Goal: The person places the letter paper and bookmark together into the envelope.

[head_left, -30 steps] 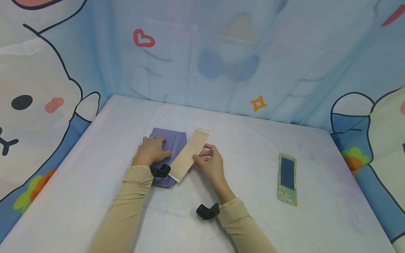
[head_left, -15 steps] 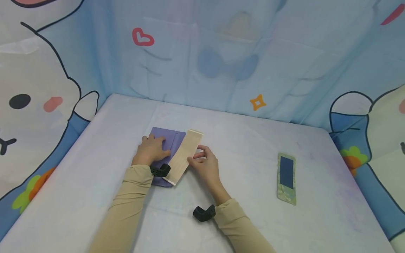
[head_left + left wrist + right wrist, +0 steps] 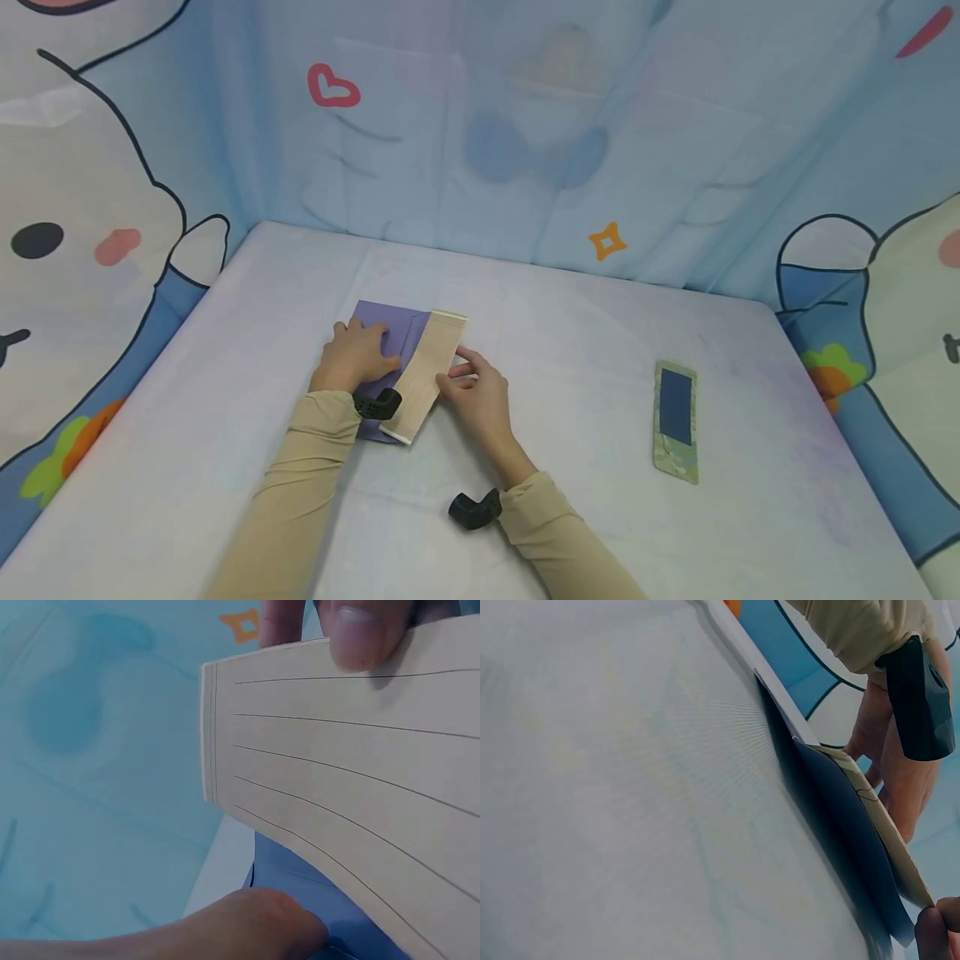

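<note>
A purple envelope [image 3: 411,327] lies on the table, with its long side toward me. My left hand [image 3: 351,358] rests on it, fingers spread over the paper. My right hand [image 3: 480,396] pinches the right edge of a beige folded sheet of lined letter paper [image 3: 426,375] between thumb and fingers. The sheet overlaps the envelope's right part at a slant. In the left wrist view its ruled lines [image 3: 315,720] and gentle curve show, with right fingertips [image 3: 358,637] at the edge. The right wrist view catches the sheet edge-on above the dark envelope [image 3: 840,817].
To the right lies a flat green patterned piece with a dark blue panel [image 3: 677,407]. A pale cloth covers the table [image 3: 585,517]. Behind it hangs a light blue cartoon curtain [image 3: 420,167]. Each wrist carries a black camera mount [image 3: 475,509].
My right hand has moved left with the letter paper, which covers more of the envelope's right side. My left hand stays on the envelope. The head view has shifted slightly.
</note>
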{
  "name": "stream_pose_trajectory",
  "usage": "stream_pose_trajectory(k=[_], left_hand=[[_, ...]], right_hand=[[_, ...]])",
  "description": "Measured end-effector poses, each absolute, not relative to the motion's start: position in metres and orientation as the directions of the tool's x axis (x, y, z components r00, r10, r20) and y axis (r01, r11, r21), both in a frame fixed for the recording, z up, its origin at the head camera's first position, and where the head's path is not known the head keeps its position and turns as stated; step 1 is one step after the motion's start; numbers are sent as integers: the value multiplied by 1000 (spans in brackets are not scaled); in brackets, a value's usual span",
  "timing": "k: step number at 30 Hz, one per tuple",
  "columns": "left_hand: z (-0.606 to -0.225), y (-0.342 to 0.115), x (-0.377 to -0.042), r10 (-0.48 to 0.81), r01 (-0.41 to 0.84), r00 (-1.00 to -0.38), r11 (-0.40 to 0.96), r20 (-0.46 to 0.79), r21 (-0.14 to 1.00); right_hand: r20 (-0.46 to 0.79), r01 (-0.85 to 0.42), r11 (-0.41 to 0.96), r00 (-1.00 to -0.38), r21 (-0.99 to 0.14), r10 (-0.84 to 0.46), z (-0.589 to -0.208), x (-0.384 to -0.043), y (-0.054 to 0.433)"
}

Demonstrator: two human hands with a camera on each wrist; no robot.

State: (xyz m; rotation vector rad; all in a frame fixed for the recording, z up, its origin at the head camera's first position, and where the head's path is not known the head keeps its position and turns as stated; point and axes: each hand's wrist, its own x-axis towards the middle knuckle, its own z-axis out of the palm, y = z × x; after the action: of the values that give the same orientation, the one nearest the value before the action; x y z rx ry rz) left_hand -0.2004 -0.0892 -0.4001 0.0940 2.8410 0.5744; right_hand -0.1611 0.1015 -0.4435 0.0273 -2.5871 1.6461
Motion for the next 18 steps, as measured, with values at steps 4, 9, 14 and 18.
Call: stream_pose_trajectory(k=[4,9,14,18], left_hand=[[-399,-89,-199,105,10,-969,922,-224,386],[-400,-90,-199,101,8,-969,924,-224,382],[-402,-89,-201,101,8,-969,925,-224,381],[-403,-89,-202,97,7,-971,927,-220,375]], right_hand=[[87,-73,468,-996,-881,7,-445,-161,100],[95,-96,508,-995,-856,-28,-443,-161,99],[95,-125,550,-992,-826,-82,-441,-161,100],[121,-180,621,-983,-763,-136,-439,-161,102]])
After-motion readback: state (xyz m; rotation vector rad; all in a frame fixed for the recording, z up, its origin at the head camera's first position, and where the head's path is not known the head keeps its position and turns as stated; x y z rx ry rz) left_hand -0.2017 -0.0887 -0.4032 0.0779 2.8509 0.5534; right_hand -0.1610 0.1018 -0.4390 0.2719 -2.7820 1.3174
